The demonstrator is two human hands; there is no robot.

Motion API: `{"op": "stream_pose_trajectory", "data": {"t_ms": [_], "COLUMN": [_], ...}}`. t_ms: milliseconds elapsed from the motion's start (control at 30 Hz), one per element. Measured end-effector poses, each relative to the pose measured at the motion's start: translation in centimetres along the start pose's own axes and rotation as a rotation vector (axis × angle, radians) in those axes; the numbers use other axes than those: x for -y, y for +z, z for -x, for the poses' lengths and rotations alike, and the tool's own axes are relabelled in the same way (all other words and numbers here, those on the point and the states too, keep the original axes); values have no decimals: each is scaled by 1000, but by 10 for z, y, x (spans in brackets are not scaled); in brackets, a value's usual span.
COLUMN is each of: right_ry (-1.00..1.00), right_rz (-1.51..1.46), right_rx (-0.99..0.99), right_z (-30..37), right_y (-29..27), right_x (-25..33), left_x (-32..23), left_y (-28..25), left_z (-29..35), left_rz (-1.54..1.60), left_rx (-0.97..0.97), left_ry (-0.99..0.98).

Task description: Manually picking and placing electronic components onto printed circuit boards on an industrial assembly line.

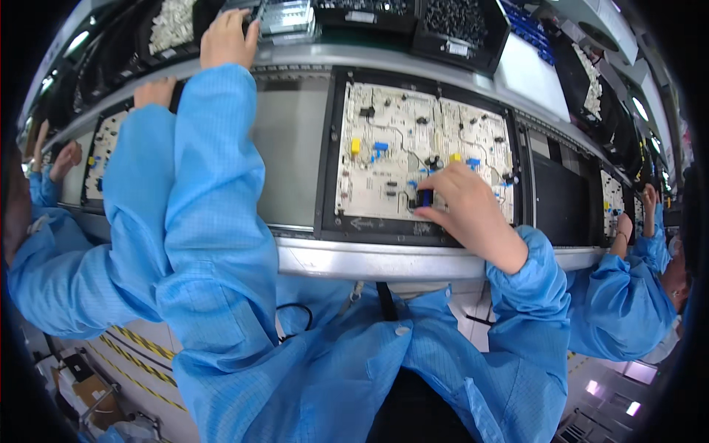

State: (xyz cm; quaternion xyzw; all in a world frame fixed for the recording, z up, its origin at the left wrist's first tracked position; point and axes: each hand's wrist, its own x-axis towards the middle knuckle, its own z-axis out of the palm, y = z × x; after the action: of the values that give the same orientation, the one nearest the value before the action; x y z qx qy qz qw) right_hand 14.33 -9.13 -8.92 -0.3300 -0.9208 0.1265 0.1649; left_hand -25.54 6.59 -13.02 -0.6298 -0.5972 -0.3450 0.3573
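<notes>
My right hand (473, 210) is over the lower middle of a pale circuit board (369, 177), its thumb and fingers pinching a small black and dark-blue component (425, 198) at the board's surface. Whether that part is seated cannot be told. The board carries yellow, blue and black components and lies in a black frame (332, 155), beside a second similar board (484, 133). My left hand (226, 43) reaches to the far left, up by the parts bins, fingers extended and thumb apart. It is close to a clear plastic tray (286, 21); nothing shows in its grasp.
Black bins of small dark parts (454, 26) line the far shelf, with white parts (173, 23) at far left. A metal rail (369, 260) runs along the near edge. A co-worker's hand (153, 92) is just left of my left arm; another co-worker's hand (625, 225) works at right.
</notes>
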Motion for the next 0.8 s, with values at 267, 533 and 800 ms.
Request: {"op": "stream_pose_trajectory", "data": {"t_ms": [267,533,800], "right_ry": [0,-21,27], "right_rz": [1,74,-43], "right_rx": [0,41,193], "right_z": [11,7,-11], "right_y": [-23,-24,-56], "right_x": [8,3,4], "left_x": [-25,-44,-54], "left_y": [-17,10,13], "left_z": [-61,-111,-122], "left_rz": [-53,-231,-371], "left_rx": [318,536,534], "left_ry": [-288,-103,-104]}}
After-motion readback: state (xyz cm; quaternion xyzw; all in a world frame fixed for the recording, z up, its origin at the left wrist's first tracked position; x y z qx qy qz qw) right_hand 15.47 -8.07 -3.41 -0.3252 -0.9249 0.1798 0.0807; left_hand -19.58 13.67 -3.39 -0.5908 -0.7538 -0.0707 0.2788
